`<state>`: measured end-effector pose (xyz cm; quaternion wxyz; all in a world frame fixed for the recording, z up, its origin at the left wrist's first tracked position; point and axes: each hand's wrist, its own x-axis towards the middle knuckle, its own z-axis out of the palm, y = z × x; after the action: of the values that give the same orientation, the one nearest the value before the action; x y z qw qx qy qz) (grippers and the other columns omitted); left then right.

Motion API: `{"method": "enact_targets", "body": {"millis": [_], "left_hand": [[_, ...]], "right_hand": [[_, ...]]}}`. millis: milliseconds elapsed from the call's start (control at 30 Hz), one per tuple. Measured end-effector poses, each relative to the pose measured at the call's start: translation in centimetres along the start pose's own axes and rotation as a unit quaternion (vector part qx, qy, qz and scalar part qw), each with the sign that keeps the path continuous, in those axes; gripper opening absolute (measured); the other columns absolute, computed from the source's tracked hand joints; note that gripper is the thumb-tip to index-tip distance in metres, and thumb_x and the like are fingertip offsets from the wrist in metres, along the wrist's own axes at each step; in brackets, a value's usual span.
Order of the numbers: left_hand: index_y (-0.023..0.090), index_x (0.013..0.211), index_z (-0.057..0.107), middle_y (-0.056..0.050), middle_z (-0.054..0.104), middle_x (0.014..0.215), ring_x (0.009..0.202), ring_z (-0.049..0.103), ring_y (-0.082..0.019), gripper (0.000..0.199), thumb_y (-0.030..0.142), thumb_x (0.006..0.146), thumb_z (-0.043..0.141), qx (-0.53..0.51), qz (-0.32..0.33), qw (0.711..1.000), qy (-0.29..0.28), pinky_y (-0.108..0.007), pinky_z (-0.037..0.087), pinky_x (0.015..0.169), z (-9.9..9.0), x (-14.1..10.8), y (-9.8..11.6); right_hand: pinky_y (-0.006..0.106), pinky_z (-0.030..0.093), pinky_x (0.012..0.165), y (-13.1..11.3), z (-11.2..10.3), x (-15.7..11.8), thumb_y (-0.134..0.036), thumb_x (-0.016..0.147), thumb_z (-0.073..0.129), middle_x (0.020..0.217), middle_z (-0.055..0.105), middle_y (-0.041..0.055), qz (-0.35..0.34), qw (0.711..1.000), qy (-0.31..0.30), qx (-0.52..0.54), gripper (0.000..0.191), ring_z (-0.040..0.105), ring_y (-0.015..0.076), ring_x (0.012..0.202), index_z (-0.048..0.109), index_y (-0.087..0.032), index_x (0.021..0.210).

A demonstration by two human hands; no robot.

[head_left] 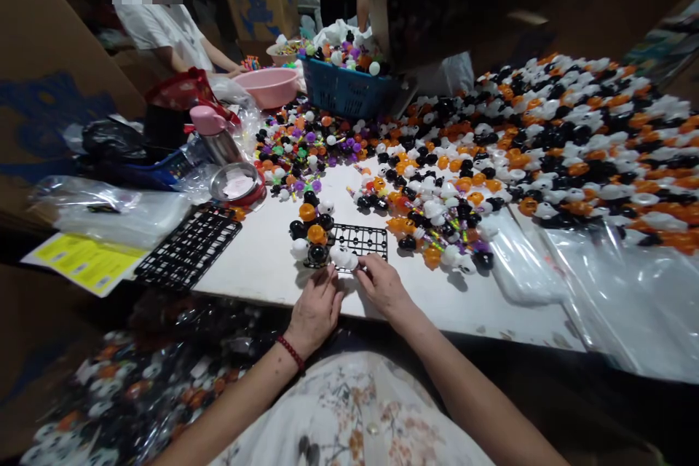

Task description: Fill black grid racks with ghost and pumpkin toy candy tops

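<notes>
A black plastic grid (363,239) lies on the white table in front of me. Its left part bears several black, orange and white round-headed novelty pieces, such as an orange pumpkin head (317,234). A white ghost-like piece (343,258) lies across the grid's front edge. My right hand (385,287) has thumb and forefinger closed at the right end of this white piece. My left hand (315,312), with a dark red bead bracelet, has its fingers drawn together at the grid's front edge, just below a black head; what they grip is hidden.
Loose pieces (437,215) are heaped right of the grid, with a larger pile (590,138) behind. A blue basket (344,89) and pink basin (270,87) stand at the back. Stacked black grids (188,247) lie left, plastic bags (617,291) right. A person (164,36) sits far left.
</notes>
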<state>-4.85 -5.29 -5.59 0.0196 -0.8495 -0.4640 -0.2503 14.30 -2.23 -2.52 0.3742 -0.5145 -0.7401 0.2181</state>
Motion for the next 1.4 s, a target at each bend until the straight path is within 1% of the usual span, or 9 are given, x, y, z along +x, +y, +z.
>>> {"method": "enact_targets", "body": {"millis": [133,300,367,533,767,1100,1200,1300,1400], "left_hand": [[0.010,0.138,0.048,-0.017,0.056,0.141,0.134,0.048,-0.031,0.043,0.021,0.097,0.049,-0.004,-0.001,1.000,0.002,-0.049,0.048,0.107,0.0,0.0,0.0],[0.011,0.140,0.048,-0.018,0.057,0.138,0.132,0.050,-0.031,0.045,0.024,0.097,0.049,-0.005,-0.012,1.000,0.003,-0.049,0.049,0.107,0.0,0.1,0.0],[0.013,0.141,0.047,-0.017,0.058,0.136,0.131,0.051,-0.031,0.045,0.025,0.097,0.048,-0.009,-0.014,1.000,0.001,-0.050,0.049,0.106,0.0,0.1,0.0],[0.012,0.138,0.050,-0.018,0.059,0.133,0.129,0.052,-0.031,0.042,0.024,0.097,0.048,-0.014,-0.004,1.000,0.011,-0.051,0.050,0.106,0.0,0.2,0.0],[0.014,0.139,0.048,-0.017,0.057,0.137,0.132,0.049,-0.031,0.044,0.022,0.096,0.049,-0.033,-0.012,0.999,0.004,-0.050,0.049,0.108,-0.4,0.3,0.2],[0.018,0.144,0.044,-0.015,0.059,0.134,0.130,0.052,-0.031,0.050,0.017,0.094,0.052,-0.036,0.019,0.998,0.040,-0.050,0.051,0.106,-0.1,0.3,-0.4],[0.019,0.142,0.045,-0.014,0.062,0.129,0.126,0.055,-0.030,0.049,0.018,0.094,0.052,-0.027,0.029,0.998,0.050,-0.050,0.053,0.104,0.1,0.4,-0.7],[0.016,0.139,0.048,-0.015,0.063,0.128,0.124,0.056,-0.030,0.046,0.018,0.094,0.053,-0.018,0.038,0.998,0.054,-0.050,0.053,0.103,0.1,0.3,-0.9],[0.015,0.136,0.050,-0.016,0.062,0.128,0.123,0.056,-0.030,0.043,0.018,0.094,0.054,-0.015,0.027,0.998,0.049,-0.050,0.053,0.103,0.0,0.1,-1.1]], "right_hand": [[0.030,0.047,0.078,-0.2,-0.2,0.1,-0.019,0.090,0.051,0.094,0.066,0.0076,0.021,1.000,-0.007,-0.006,0.013,0.060,0.0201,0.086,0.062,-0.020,0.096],[0.027,0.043,0.064,-1.0,-0.3,1.5,-0.029,0.085,0.059,0.079,0.067,0.0030,0.150,0.987,-0.024,0.054,0.009,0.060,0.0182,0.070,0.059,-0.021,0.089],[0.026,0.042,0.063,-1.4,0.0,2.2,-0.029,0.084,0.060,0.079,0.069,0.0023,0.162,0.983,-0.034,0.079,0.009,0.060,0.0177,0.070,0.060,-0.021,0.089],[0.025,0.041,0.064,-2.0,1.4,3.3,-0.025,0.083,0.058,0.081,0.070,0.0019,0.147,0.981,-0.063,0.108,0.006,0.060,0.0169,0.071,0.061,-0.020,0.086],[0.026,0.041,0.066,-1.6,1.9,3.2,-0.023,0.087,0.056,0.086,0.071,0.0065,0.108,0.989,-0.096,0.029,0.009,0.062,0.0197,0.075,0.060,-0.019,0.094],[0.025,0.045,0.073,-1.6,2.9,2.8,-0.017,0.092,0.052,0.089,0.069,0.0032,0.038,0.992,-0.122,-0.006,0.012,0.062,0.0177,0.080,0.061,-0.021,0.098],[0.027,0.047,0.081,-0.8,0.8,2.5,-0.018,0.092,0.055,0.098,0.068,0.0054,-0.007,0.996,-0.091,0.002,0.014,0.061,0.0179,0.089,0.062,-0.020,0.105],[0.034,0.046,0.090,0.9,-3.9,1.7,-0.018,0.092,0.054,0.109,0.063,0.0117,-0.010,0.994,0.016,-0.111,0.016,0.056,0.0230,0.101,0.064,-0.018,0.106],[0.043,0.042,0.091,2.8,-8.8,0.9,-0.018,0.090,0.054,0.110,0.059,0.0162,0.067,0.942,0.086,-0.316,0.015,0.049,0.0300,0.103,0.066,-0.016,0.100]]}}
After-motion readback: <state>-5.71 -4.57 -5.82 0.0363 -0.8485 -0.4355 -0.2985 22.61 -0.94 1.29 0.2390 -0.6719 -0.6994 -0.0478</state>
